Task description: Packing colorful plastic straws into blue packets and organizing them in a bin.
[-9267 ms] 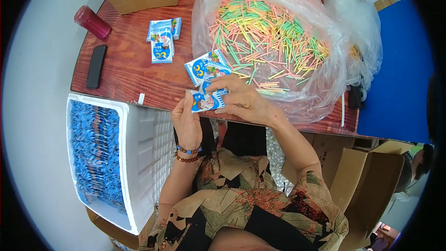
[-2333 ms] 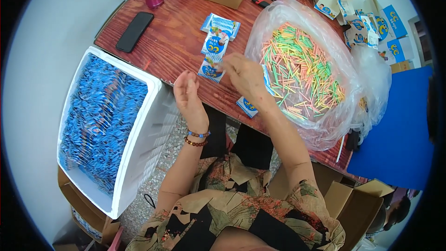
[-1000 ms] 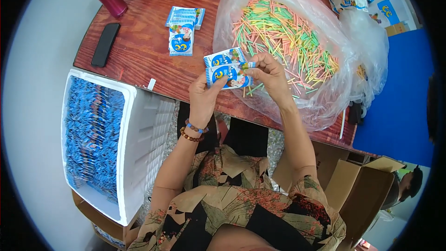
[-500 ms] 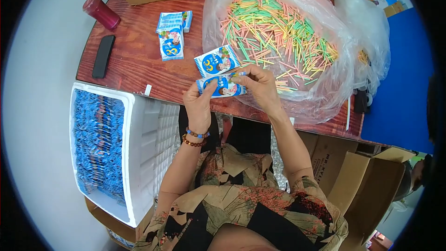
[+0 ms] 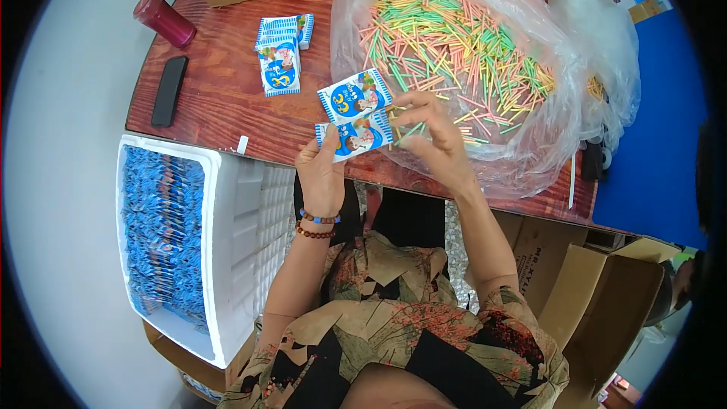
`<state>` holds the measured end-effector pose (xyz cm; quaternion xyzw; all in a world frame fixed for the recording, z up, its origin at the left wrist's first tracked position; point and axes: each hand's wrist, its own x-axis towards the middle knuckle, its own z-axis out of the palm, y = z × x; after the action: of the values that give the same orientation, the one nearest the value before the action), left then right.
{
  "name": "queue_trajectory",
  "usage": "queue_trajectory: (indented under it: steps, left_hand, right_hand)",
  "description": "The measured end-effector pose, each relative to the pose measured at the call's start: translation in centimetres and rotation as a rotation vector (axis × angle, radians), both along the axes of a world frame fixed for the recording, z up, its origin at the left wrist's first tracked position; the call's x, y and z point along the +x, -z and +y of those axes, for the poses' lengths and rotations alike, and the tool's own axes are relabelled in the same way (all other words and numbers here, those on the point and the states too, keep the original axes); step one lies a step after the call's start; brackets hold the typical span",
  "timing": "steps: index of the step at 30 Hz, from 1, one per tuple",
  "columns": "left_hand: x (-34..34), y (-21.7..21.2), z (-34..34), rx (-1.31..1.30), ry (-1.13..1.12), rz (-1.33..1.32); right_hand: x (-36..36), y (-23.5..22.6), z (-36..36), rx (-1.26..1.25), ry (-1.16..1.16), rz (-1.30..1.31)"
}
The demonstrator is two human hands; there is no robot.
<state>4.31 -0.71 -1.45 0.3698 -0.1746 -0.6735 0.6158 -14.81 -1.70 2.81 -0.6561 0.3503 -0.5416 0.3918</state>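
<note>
Head view: the left hand (image 5: 321, 174) pinches the near packet (image 5: 356, 138) at its left end, thumb on top. The right hand (image 5: 435, 140) is apart from the left, at the packet's right end, its thumb spread from the fingers. A green stick (image 5: 413, 133) shows between that thumb and the fingers; whether it is gripped or lies behind them I cannot tell.

The near packet is over the front edge of the worktop (image 5: 227, 83), printed face up. The far packet (image 5: 354, 97) is just beyond it, their edges meeting or overlapping. Whether the near packet's right end is sealed is not clear, so this one cannot be counted as finished.

As for what looks done, a white box (image 5: 213, 257) at the left carries close rows of blue packets (image 5: 163, 235), and a small pile (image 5: 280, 60) of similar packets lies on the worktop, left of the clear bag (image 5: 350, 30). What seems left is plentiful: loose pink, yellow and green sticks (image 5: 432, 38) are heaped across the spread bag, with a few scattered toward its near side, by the right hand.
</note>
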Motion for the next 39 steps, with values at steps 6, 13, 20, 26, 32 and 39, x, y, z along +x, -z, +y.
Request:
queue_trajectory:
  steps: [6, 13, 20, 26, 32, 39]
  left_hand:
    - [0.0, -0.4, 0.2, 0.005, 0.093, -0.008]
    - [0.3, -0.3, 0.1, -0.006, 0.080, 0.062]
    - [-0.8, -0.6, 0.5, 0.005, 0.159, 0.038]
    - [-1.3, -0.9, 0.8, 0.008, 0.071, -0.014]
    - [-1.2, -0.4, 0.8, 0.044, -0.018, -0.096]
    - [0.8, 1.0, 0.7, -0.082, -0.049, -0.081]
  right_hand:
    - [0.9, 0.0, -0.1, -0.041, -0.119, 0.249]
    - [0.7, -0.6, -0.4, -0.028, -0.030, 0.267]
    - [1.0, -0.8, -0.6, -0.215, -0.160, 0.531]
    - [0.5, -0.3, -0.7, -0.236, -0.162, 0.547]
    - [-2.6, 0.4, -2.0, 0.033, -0.301, 0.382]
    - [-12.7, 0.8, -9.0, -0.209, 0.402, 1.007]
